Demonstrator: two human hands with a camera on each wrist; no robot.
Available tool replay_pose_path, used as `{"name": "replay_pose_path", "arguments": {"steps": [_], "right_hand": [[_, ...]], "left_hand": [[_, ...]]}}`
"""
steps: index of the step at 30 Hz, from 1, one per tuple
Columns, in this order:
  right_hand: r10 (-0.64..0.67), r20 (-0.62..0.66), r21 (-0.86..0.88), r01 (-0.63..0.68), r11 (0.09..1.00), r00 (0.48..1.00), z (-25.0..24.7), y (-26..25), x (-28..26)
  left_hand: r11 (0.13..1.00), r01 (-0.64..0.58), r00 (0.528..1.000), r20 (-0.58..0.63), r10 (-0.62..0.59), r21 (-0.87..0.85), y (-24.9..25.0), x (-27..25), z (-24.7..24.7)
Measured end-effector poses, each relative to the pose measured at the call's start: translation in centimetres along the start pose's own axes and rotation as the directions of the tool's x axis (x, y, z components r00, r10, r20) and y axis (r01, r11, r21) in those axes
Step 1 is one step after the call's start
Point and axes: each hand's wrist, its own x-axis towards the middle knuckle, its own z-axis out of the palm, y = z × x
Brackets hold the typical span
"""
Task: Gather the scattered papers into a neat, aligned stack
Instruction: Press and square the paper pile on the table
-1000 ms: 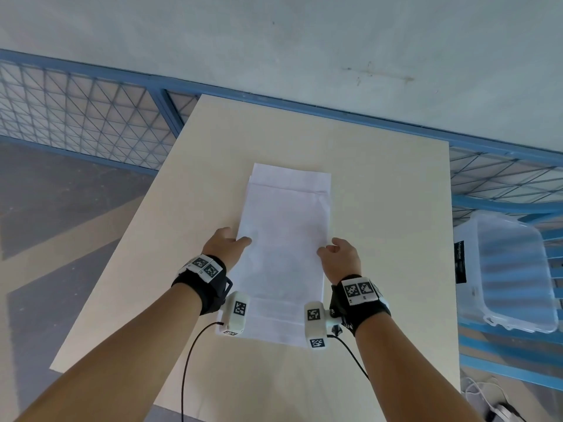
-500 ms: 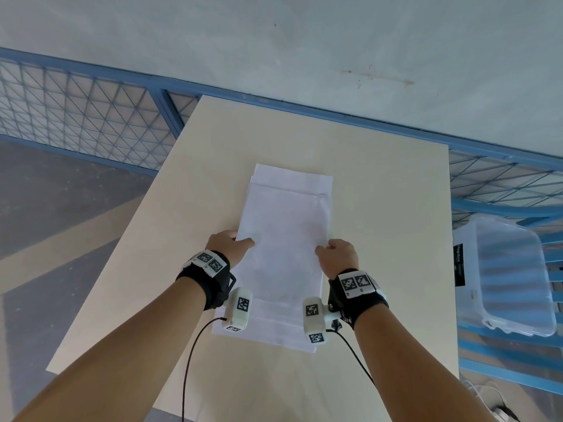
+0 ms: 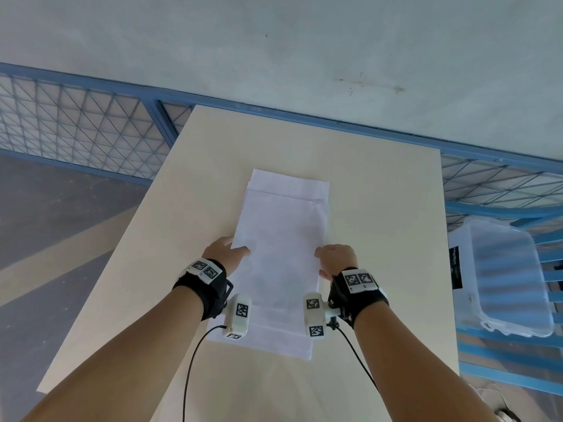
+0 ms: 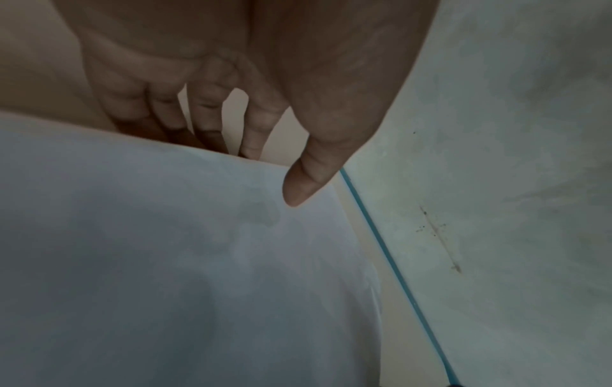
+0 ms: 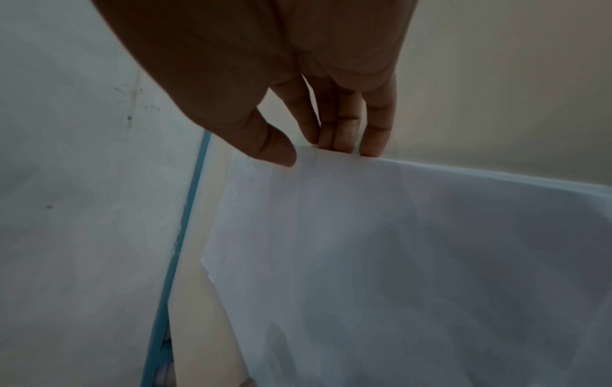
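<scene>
A loose stack of white papers (image 3: 281,226) lies lengthwise in the middle of the beige table (image 3: 380,208). Lower sheets stick out at its far end (image 3: 289,182) and near end (image 3: 274,336). My left hand (image 3: 233,249) pinches the left edge of the top paper (image 4: 198,248), thumb (image 4: 298,188) on top and fingers (image 4: 205,123) behind the edge. My right hand (image 3: 330,257) pinches the right edge of the paper (image 5: 397,248) the same way, thumb (image 5: 274,149) above and fingers (image 5: 344,131) below. Both held edges are raised off the table.
A clear plastic bin (image 3: 502,275) sits on a blue slatted frame just past the table's right edge. A blue mesh fence (image 3: 76,129) runs behind and to the left, with a pale wall (image 3: 304,56) beyond. Cables hang from both wrist cameras near the table's front edge.
Both hands keep their pinch on the paper's side edges and have barely shifted. The stack lies as before.
</scene>
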Motion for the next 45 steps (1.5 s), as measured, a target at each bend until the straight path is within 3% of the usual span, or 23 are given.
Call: {"name": "replay_pose_path", "arguments": {"steps": [6,11,18,38,43,45], "right_hand": [[0.042,0.021,0.006,-0.042,0.999,0.999,0.1,-0.7,-0.4],[-0.043,-0.012,-0.182,0.040,0.983,0.999,0.9,-1.2,-1.1],[-0.091,-0.030,-0.233,0.081,0.969,0.995,1.5,-1.2,-0.9],[-0.077,-0.032,-0.117,0.073,0.990,0.996,1.3,-0.9,-1.1],[-0.050,-0.016,-0.059,0.049,0.997,0.999,0.9,-0.9,-1.3],[-0.029,0.012,-0.036,0.029,0.999,1.000,0.8,-0.7,-1.4]], "left_hand": [[0.999,0.033,0.999,-0.013,-0.033,0.020,0.1,0.3,-0.2],[0.998,-0.001,0.999,-0.048,0.004,0.059,0.3,0.8,0.2],[0.997,-0.025,0.994,-0.104,0.032,0.067,1.0,0.8,0.4],[0.999,-0.020,0.999,-0.035,0.019,-0.031,1.1,0.7,0.4],[0.998,0.046,0.996,-0.076,-0.049,-0.041,0.7,0.5,0.9],[0.998,0.055,0.998,-0.042,-0.056,-0.017,0.4,0.5,1.1]]}}
